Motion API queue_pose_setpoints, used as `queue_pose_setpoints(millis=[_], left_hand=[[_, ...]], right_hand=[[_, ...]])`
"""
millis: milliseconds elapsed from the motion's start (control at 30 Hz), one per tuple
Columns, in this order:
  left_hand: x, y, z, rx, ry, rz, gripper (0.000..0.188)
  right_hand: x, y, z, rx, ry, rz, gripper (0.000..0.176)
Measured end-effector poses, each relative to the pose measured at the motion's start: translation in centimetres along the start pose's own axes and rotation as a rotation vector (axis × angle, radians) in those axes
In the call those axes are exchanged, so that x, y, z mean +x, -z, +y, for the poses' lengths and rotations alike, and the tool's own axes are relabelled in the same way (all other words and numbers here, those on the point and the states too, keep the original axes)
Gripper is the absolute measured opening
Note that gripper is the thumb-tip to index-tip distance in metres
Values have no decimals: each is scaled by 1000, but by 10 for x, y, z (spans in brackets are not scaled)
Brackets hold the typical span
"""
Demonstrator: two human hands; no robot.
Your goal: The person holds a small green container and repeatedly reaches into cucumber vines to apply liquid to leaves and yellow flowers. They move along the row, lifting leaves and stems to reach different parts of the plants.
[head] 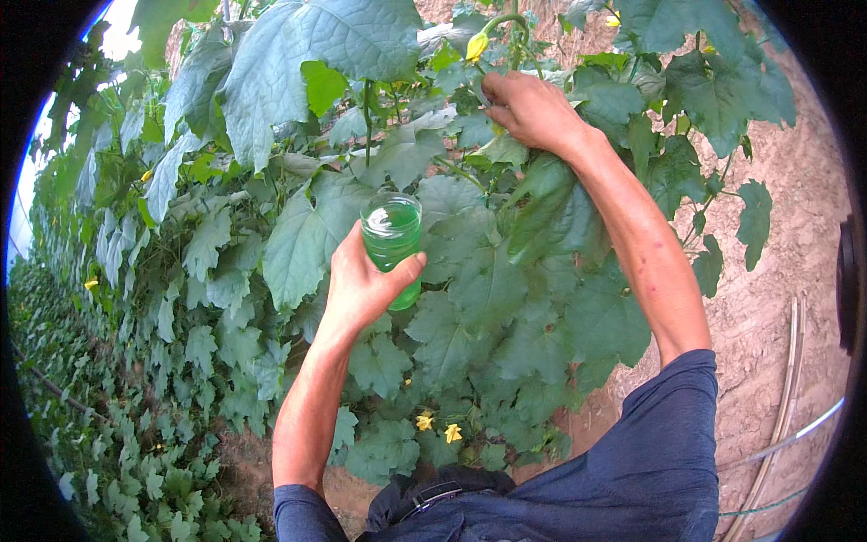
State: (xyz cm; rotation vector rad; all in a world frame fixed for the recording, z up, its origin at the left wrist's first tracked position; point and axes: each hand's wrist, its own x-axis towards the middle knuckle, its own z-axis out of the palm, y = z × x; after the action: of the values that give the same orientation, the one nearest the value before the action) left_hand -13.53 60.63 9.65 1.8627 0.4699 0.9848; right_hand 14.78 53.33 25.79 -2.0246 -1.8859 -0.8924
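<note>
My left hand (369, 278) is wrapped around a clear plastic bottle with its top cut off (393, 251), which holds green liquid. It stands nearly upright among broad leaves. Up at the top of the vine, my right hand (525, 108) has its fingers bent close together beside a yellow flower bud (477, 47) on a curved green stem. Something pale and shiny shows at those fingertips, too small to name. Whether the fingers grip it or the vine is hidden by the hand.
Dense leafy vines (203, 352) fill the left and middle. Yellow flowers (452, 433) hang low near my waist. On the right are a bare earthen wall (799, 251) and long thin poles (786, 393). Large leaves (325, 40) reach across the top.
</note>
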Motion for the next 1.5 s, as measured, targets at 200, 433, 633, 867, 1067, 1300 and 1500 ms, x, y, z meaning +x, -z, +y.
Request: queue_pose_setpoints(millis=[200, 433, 633, 867, 1067, 1300, 1500], left_hand=[[-2, -2, 3, 46, 4, 13, 51], [-8, -5, 7, 29, 3, 4, 51], [-9, -5, 4, 6, 3, 16, 50], [-12, -4, 7, 17, 8, -17, 51], [-12, -3, 9, 15, 12, -19, 51], [-15, -5, 11, 8, 4, -15, 52], [-23, -8, 9, -23, 3, -1, 51]], right_hand=[[-6, 4, 5, 3, 77, 25, 21], [-7, 8, 6, 5, 62, -2, 17], [-6, 11, 9, 43, 85, -18, 16], [-6, 14, 9, 31, 77, -19, 15], [-6, 21, 8, -1, 78, -65, 15], [-9, 23, 6, -49, 88, -37, 18], [-26, 12, -4, -74, 116, -53, 22]])
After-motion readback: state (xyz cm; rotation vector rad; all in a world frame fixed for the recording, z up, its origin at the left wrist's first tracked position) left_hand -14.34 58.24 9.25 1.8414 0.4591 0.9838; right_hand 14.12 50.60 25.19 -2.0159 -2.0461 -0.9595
